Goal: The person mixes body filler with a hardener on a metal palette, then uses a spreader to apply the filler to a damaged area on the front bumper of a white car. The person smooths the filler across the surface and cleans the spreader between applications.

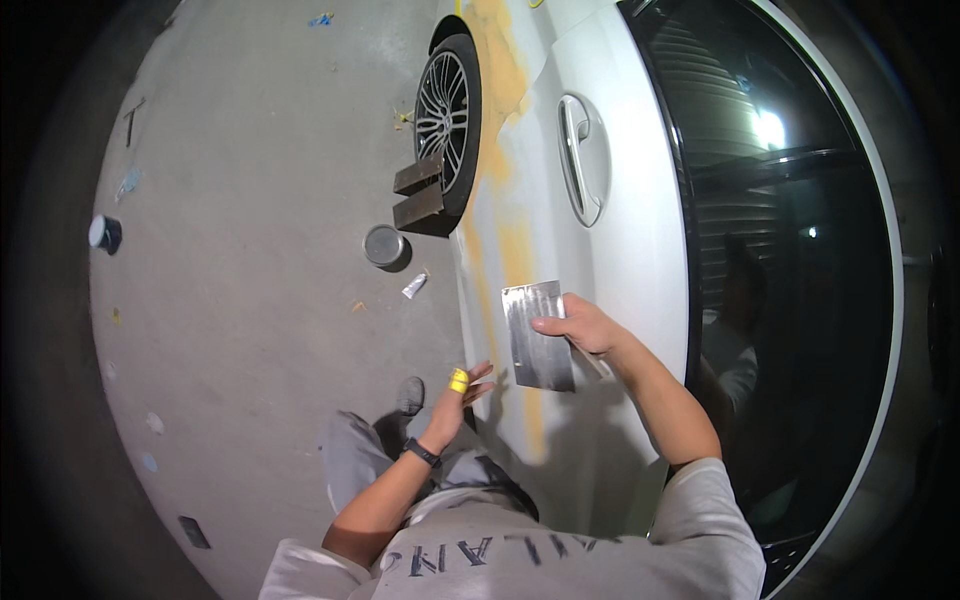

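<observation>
My right hand [588, 325] grips a flat rectangular metal plate [540, 345] by its right edge, thumb across its face. The plate is grey, with a shiny scuffed surface and dark streaks. It is held in front of the side of a white car [635, 260], which bears yellow-orange patches [515, 245] along its lower panel. My left hand [465, 388] is beside the car's lower edge, fingers stretched out and apart, with nothing seen in it. A yellow wrap [458, 380] circles its thumb. A gap separates this hand from the plate.
Ahead is the car's wheel [445, 115], with dark brown blocks [420, 208] against it. On the grey floor [250, 250] lie a round can [384, 246], a small white tube [414, 286] and a dark-sided tub [105, 233]. A door handle [580, 160] juts from the car.
</observation>
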`<state>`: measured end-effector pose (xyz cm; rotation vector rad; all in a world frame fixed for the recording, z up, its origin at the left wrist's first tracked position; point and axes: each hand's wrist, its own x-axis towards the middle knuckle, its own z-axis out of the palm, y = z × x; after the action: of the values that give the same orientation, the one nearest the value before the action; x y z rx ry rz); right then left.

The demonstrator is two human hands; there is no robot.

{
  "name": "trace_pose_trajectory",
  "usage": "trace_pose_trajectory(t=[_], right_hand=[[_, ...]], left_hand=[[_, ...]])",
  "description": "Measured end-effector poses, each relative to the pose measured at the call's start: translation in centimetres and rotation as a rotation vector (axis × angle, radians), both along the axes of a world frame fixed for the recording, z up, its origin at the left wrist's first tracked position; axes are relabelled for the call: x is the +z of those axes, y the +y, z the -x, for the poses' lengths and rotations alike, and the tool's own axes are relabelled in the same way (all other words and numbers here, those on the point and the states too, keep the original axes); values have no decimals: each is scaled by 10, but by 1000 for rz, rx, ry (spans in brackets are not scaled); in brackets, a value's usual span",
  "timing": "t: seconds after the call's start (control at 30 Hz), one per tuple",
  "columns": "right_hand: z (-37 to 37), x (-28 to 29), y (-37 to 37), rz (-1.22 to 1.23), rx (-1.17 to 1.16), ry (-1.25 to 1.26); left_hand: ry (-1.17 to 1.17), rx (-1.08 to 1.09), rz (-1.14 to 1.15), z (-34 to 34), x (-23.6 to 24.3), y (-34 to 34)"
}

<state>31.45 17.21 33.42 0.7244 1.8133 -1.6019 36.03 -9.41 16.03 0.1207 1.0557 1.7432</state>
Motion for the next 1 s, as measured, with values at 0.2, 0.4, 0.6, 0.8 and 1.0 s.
trace_pose_trajectory(t=[0.2, 0.4, 0.6, 0.8, 1.0], right_hand=[[16, -42, -117, -3, -117, -24], [90, -23, -213, -57, -447, -23], [153, -8, -271, 585, -1077, -57], [226, 18, -307, 329, -1367, 159], [321, 25, -295, -558, -780, 481]], left_hand=[[30, 42, 100, 124, 98, -79], [-5, -4, 119, 225, 118, -124], [121, -59, 100, 351, 150, -193], [167, -172, 97, 382, 202, -189], [350, -156, 103, 528, 224, -160]])
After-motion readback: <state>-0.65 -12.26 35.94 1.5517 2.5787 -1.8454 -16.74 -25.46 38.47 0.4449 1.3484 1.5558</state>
